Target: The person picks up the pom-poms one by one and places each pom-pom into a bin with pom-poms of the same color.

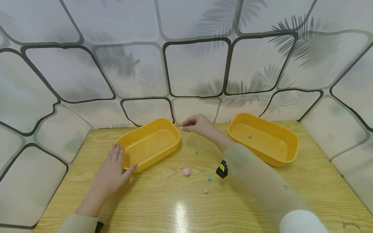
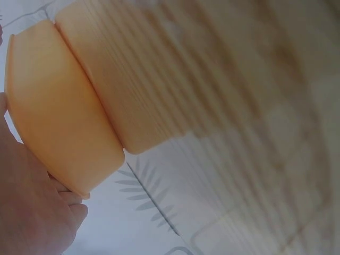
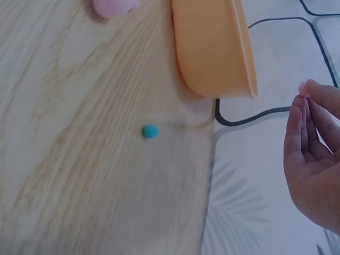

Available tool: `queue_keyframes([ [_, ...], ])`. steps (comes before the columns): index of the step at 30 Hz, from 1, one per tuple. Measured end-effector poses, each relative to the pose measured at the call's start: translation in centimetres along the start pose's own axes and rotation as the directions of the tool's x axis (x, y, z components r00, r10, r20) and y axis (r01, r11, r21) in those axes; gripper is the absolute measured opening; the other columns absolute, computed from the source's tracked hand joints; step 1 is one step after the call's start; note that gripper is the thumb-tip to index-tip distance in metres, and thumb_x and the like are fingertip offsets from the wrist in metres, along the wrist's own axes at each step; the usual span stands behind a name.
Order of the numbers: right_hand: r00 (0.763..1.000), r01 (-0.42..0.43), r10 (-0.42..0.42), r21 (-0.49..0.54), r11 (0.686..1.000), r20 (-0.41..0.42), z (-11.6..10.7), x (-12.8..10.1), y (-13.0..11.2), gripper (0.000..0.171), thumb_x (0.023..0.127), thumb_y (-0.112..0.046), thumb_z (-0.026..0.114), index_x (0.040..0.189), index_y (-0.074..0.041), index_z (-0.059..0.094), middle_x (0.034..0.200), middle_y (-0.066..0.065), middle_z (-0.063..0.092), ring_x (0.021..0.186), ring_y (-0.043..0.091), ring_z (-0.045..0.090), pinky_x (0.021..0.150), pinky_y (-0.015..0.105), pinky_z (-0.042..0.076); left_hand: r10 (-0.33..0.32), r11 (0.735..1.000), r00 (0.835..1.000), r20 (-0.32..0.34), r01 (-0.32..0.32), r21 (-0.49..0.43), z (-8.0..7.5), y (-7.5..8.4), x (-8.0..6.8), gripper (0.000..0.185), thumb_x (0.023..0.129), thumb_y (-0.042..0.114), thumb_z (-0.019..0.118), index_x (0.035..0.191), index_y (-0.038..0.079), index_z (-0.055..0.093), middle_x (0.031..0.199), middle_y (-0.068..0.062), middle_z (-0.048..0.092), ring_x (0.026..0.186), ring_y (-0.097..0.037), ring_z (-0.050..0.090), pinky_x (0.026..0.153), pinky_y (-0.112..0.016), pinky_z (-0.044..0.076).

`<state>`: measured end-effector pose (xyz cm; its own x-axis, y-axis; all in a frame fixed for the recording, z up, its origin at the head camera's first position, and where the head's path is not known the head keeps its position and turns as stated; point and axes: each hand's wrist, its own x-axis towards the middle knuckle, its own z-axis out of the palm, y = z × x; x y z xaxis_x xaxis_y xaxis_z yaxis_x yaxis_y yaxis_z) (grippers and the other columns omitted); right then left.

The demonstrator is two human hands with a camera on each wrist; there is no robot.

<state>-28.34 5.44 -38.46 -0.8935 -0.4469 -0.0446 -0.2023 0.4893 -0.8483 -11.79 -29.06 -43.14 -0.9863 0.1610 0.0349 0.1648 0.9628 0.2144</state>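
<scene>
Pink bead (image 1: 181,128) is pinched between the thumb and fingertips of the right hand (image 1: 196,124), at frame centre of the head view, just beside the upper right rim of the left yellow tray (image 1: 125,142). In the right wrist view the same bead (image 3: 303,87) shows at the fingertips (image 3: 297,114), right of the tray end (image 3: 212,48). The left hand (image 1: 112,173) is laid flat, fingers straight, against the lower left wall of that tray; nothing is gripped by it. One small pink bead (image 1: 157,132) lies inside this tray; a teal bead (image 1: 249,137) lies in the right yellow tray (image 1: 291,142). On the wooden surface (image 1: 175,207) between the trays lie loose beads, among them a larger pink ball (image 1: 186,171) and a teal bead (image 1: 196,152). For a clean placement, the pinch is best carried fully over the tray floor before release, kept low so the bead does not bounce out, while the tray is steadied
</scene>
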Motion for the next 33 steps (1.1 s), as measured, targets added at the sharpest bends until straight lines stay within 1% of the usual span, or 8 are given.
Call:
queue_keyframes([
  [5, 1.000, -0.010, 0.010, 0.031, 0.999, -0.004, 0.9, 1.2, -1.1, 0.021, 0.098, -0.022, 0.079, 0.115, -0.008, 0.082, 0.112, 0.010, 0.080, 0.095, 0.015, 0.070, 0.089, 0.036, 0.061, 0.000, 1.000, 1.000, -0.003, 0.000, 0.001, -0.1, 0.0, 0.0, 0.098, 0.109, 0.058, 0.046, 0.161, -0.019, 0.016, 0.171, -0.039, 0.010, 0.161, -0.055, 0.010, 0.132, -0.065, 0.017],
  [12, 1.000, -0.016, 0.016, 0.070, 0.997, -0.004, 2.4, 2.4, -2.2, 0.021, 0.098, -0.018, 0.078, 0.115, -0.005, 0.081, 0.115, 0.013, 0.079, 0.096, 0.017, 0.069, 0.098, 0.048, 0.061, 0.012, 1.000, 1.000, -0.014, -0.012, 0.004, -0.1, 0.0, -0.1, 0.097, 0.109, 0.057, 0.047, 0.161, -0.020, 0.018, 0.170, -0.040, 0.012, 0.160, -0.056, 0.012, 0.132, -0.065, 0.018],
  [18, 1.000, -0.020, 0.019, 0.087, 0.996, 0.008, 3.9, 3.0, -2.3, 0.020, 0.098, -0.016, 0.078, 0.114, -0.003, 0.081, 0.114, 0.015, 0.079, 0.091, 0.016, 0.070, 0.095, 0.045, 0.063, 0.013, 1.000, 1.000, -0.014, -0.013, 0.008, 0.0, -0.1, 0.0, 0.097, 0.109, 0.057, 0.047, 0.161, -0.019, 0.018, 0.170, -0.040, 0.012, 0.160, -0.056, 0.012, 0.132, -0.066, 0.019],
  [23, 1.000, -0.006, 0.003, 0.116, 0.993, 0.027, 5.1, 3.2, -2.2, 0.019, 0.099, -0.013, 0.077, 0.113, -0.001, 0.080, 0.112, 0.016, 0.079, 0.091, 0.021, 0.072, 0.098, 0.050, 0.062, 0.013, 1.000, 1.000, -0.010, -0.013, 0.009, 0.0, -0.1, 0.0, 0.097, 0.109, 0.058, 0.047, 0.161, -0.019, 0.018, 0.170, -0.040, 0.012, 0.160, -0.056, 0.012, 0.132, -0.066, 0.019],
  [25, 1.000, 0.006, -0.008, 0.112, 0.994, 0.019, 5.5, 3.2, -2.2, 0.018, 0.099, -0.012, 0.077, 0.113, -0.001, 0.080, 0.110, 0.017, 0.079, 0.091, 0.023, 0.073, 0.096, 0.049, 0.063, 0.014, 1.000, 1.000, -0.011, -0.014, 0.006, 0.0, -0.1, 0.0, 0.097, 0.109, 0.057, 0.048, 0.160, -0.020, 0.018, 0.170, -0.040, 0.012, 0.160, -0.056, 0.013, 0.132, -0.066, 0.019],
  [26, 1.000, 0.012, -0.013, 0.102, 0.995, 0.013, 5.7, 3.2, -2.2, 0.018, 0.099, -0.013, 0.077, 0.113, -0.001, 0.080, 0.110, 0.016, 0.079, 0.092, 0.023, 0.074, 0.094, 0.048, 0.063, 0.014, 1.000, 1.000, -0.012, -0.014, 0.006, 0.0, -0.1, 0.0, 0.097, 0.109, 0.057, 0.048, 0.160, -0.020, 0.018, 0.170, -0.040, 0.012, 0.160, -0.056, 0.013, 0.132, -0.066, 0.019],
  [29, 1.000, 0.026, -0.025, 0.064, 0.998, -0.009, 6.3, 3.3, -2.1, 0.018, 0.099, -0.015, 0.077, 0.112, -0.003, 0.081, 0.109, 0.014, 0.079, 0.089, 0.019, 0.072, 0.081, 0.032, 0.063, 0.018, 1.000, 1.000, -0.016, -0.018, 0.007, 0.0, -0.1, 0.0, 0.096, 0.109, 0.057, 0.048, 0.160, -0.020, 0.019, 0.170, -0.041, 0.012, 0.160, -0.057, 0.013, 0.132, -0.066, 0.019],
  [33, 0.999, 0.042, -0.042, 0.007, 0.999, -0.025, 6.8, 3.4, -1.9, 0.018, 0.099, -0.017, 0.077, 0.112, -0.005, 0.081, 0.111, 0.012, 0.079, 0.089, 0.016, 0.069, 0.071, 0.017, 0.052, 0.024, 1.000, 0.999, -0.020, -0.024, 0.015, 0.0, -0.1, 0.0, 0.096, 0.110, 0.057, 0.047, 0.160, -0.020, 0.019, 0.169, -0.041, 0.013, 0.160, -0.057, 0.013, 0.132, -0.066, 0.019],
])
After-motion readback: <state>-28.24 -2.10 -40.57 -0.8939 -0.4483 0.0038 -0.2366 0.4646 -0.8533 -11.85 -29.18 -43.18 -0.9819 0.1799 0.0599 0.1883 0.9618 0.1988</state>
